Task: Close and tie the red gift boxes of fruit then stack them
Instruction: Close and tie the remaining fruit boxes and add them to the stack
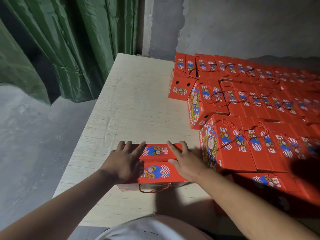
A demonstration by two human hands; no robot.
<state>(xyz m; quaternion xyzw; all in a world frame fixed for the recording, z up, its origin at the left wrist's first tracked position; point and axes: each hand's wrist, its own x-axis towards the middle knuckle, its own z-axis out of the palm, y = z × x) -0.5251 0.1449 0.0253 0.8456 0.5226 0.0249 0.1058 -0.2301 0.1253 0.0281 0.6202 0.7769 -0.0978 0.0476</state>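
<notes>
A red gift box (158,168) with a cartoon print lies on the pale wooden table (131,104) right in front of me, its two lid flaps folded down. My left hand (124,159) presses flat on the left end of the lid, fingers straight. On the right end lies my right hand (186,161), fingers spread over the flaps. A red cord handle (154,188) hangs loose from the box's near side.
Several closed red gift boxes (242,144) with tied cord handles stand stacked in rows along the right half of the table, up to the grey wall. A green curtain (60,45) hangs at the left over a concrete floor.
</notes>
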